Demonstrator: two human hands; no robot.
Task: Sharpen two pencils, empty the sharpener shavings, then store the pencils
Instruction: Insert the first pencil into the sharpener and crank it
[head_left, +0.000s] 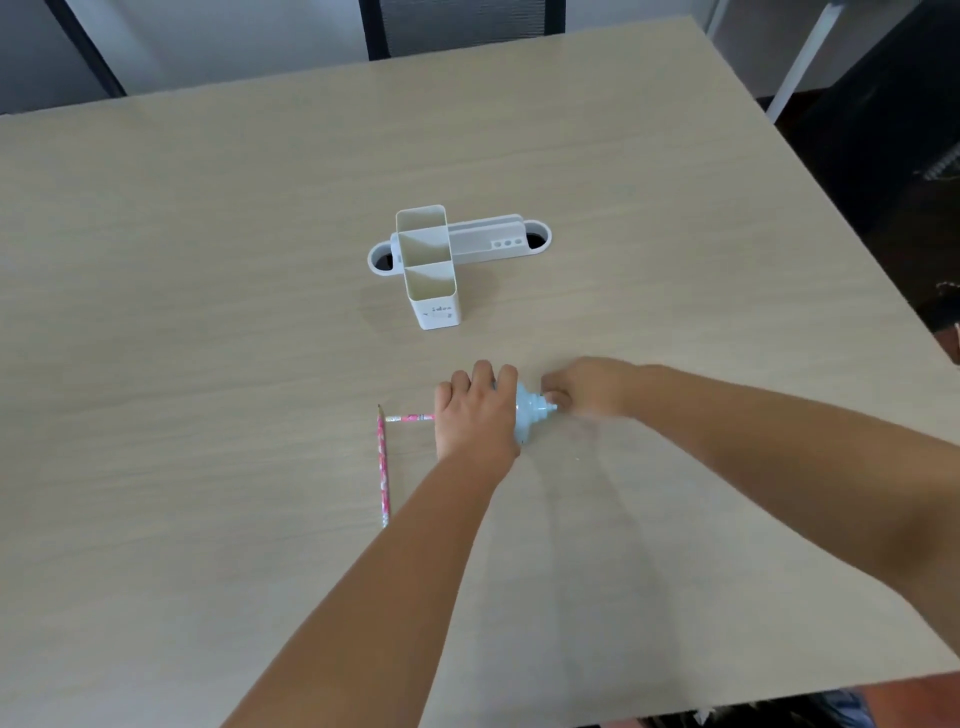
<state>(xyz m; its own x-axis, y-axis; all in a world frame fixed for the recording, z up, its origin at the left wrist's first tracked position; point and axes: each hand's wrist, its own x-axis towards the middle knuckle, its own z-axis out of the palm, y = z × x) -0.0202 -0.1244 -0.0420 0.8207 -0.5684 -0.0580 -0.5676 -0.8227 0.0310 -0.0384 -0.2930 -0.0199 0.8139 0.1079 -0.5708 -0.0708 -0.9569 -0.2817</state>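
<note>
Both hands work the small pale blue plastic sharpener (524, 415): left hand (475, 415) holds its body, right hand (584, 392) pinches its crank, sharpening the pink patterned pencil (410, 418) inside; next, I think, pull it out.

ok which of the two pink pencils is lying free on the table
The pink patterned pencil pointing away from the person lies untouched; the other pink pencil runs sideways under the left hand.

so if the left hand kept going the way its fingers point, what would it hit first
Probably the white pencil holder. The left hand, clamped over the blue sharpener, points up the table towards it, with bare tabletop between.
</note>
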